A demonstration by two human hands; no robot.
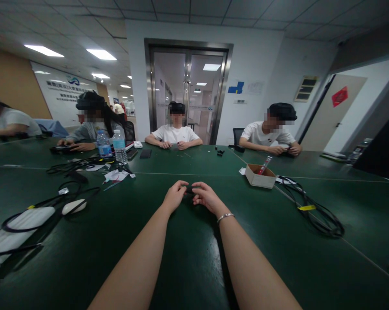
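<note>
Near the middle of the bench (pixel 188 254): a small black thing (pixel 189 189) is between the two hands, partly hidden by fingers.
Left hand (pixel 175 196): bent and nearly closed, with fingertips on the left end of the small black thing.
Right hand (pixel 208 198): partly curled, with fingertips pinching the right end; the lower fingers bend in.
Right wrist: wears a shiny bracelet (pixel 225 217).
Box on the right: an open box (pixel 259 181) has a red and clear tube (pixel 265 165) leaning in it; a black cable loop (pixel 323 224) lies nearer.
Bottles on the far left: a blue bottle (pixel 104 144) stands beside a clear bottle (pixel 119 146).
Far side: a person in a white shirt (pixel 176 134) sits with both hands on the bench.
</note>
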